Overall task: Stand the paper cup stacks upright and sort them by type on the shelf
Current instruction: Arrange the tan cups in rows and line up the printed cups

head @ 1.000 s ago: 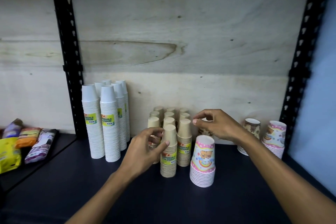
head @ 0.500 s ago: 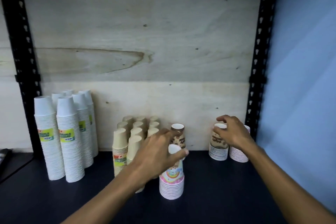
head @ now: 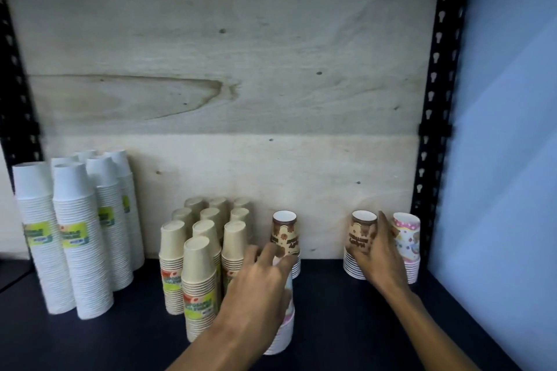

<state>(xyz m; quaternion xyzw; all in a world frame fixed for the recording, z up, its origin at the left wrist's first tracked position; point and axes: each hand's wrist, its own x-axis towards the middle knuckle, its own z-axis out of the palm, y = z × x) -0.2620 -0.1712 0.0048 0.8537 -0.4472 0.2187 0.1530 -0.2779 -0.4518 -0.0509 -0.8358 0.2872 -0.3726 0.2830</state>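
Note:
Upright cup stacks stand on the dark shelf. Tall white stacks are at the left and several kraft-brown stacks are in the middle. A brown patterned stack stands by the back board. In front of it my left hand covers and grips the top of a pink cartoon stack. At the right, my right hand holds a second brown patterned stack, fingers curled round its right side. Another pink cartoon stack stands just right of that hand.
A plywood back board closes the rear. Black perforated uprights frame the bay, with a pale blue wall to the right. Bare shelf shows between the two brown patterned stacks and along the front.
My left hand left the kraft stacks and came over the front pink stack. My right hand moved from the middle brown patterned stack to the one at the right. The view shifted right.

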